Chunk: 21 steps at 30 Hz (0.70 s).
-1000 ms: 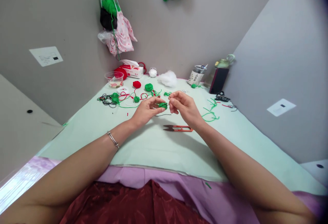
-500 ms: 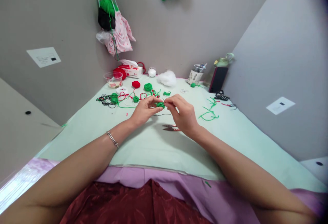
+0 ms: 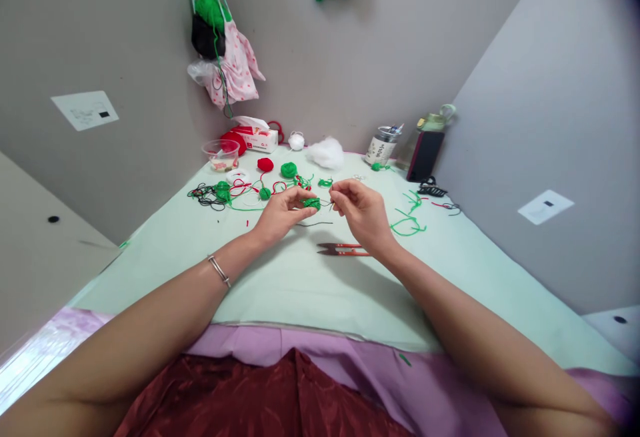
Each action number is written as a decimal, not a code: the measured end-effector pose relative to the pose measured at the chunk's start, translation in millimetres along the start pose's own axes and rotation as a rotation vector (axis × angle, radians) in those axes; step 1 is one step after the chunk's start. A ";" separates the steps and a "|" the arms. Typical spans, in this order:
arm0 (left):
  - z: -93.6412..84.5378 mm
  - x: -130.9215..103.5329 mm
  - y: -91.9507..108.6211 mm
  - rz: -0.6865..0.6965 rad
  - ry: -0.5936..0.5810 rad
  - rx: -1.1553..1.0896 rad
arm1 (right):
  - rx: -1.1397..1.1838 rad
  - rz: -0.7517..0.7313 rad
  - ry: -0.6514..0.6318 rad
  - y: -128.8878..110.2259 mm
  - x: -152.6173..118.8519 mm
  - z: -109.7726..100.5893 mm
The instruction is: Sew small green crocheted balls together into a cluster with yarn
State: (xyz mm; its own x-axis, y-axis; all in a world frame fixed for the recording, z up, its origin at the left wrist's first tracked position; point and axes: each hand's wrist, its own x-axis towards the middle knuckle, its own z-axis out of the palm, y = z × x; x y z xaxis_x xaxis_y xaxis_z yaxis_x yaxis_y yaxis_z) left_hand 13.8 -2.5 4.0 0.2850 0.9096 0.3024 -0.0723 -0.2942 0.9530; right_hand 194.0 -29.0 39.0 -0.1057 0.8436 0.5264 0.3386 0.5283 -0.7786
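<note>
Over the middle of the table, my left hand (image 3: 285,214) pinches a small green knitted piece (image 3: 312,204) between thumb and fingers. Just to its right, my right hand (image 3: 363,214) is closed on a thin needle (image 3: 331,196), which stands nearly upright at the fingertips. A dark thread (image 3: 325,202) runs across the short gap between the green piece and my right fingers. Below my right hand, orange-handled thread snips (image 3: 343,250) lie on the table, blades pointing left. A loose dark thread (image 3: 315,224) lies under the hands.
Green yarn balls (image 3: 289,170), a red ball (image 3: 265,164) and tangled black yarn (image 3: 207,197) lie behind left. White stuffing (image 3: 326,153), a tissue box (image 3: 260,138), a pen can (image 3: 383,146) and a phone (image 3: 426,155) stand at the back. Green scraps (image 3: 407,226) lie right.
My right hand has moved slightly right, away from the green piece, with the needle. The thread now shows between the hands, and more of the snips is visible.
</note>
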 end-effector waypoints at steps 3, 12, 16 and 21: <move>-1.1 0.1 -0.1 0.024 0.013 0.008 | -0.070 -0.028 -0.039 7.0 2.5 -3.3; -2.8 2.2 -3.1 0.042 0.048 0.020 | -0.521 -0.159 -0.172 1.4 0.1 -7.1; -2.4 2.4 -3.9 0.030 0.057 0.038 | -0.590 -0.126 -0.211 -3.9 -1.2 -7.6; -2.7 3.1 -4.3 0.027 0.079 0.077 | -0.603 -0.107 -0.230 -6.9 -1.3 -8.1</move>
State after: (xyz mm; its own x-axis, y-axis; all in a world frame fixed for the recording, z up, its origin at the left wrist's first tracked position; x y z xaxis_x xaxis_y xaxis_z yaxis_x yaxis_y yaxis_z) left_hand 12.5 2.4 0.9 0.2078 0.9204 0.3312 -0.0046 -0.3377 0.9413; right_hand 199.4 -34.6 46.4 -0.3430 0.8236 0.4517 0.7732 0.5206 -0.3621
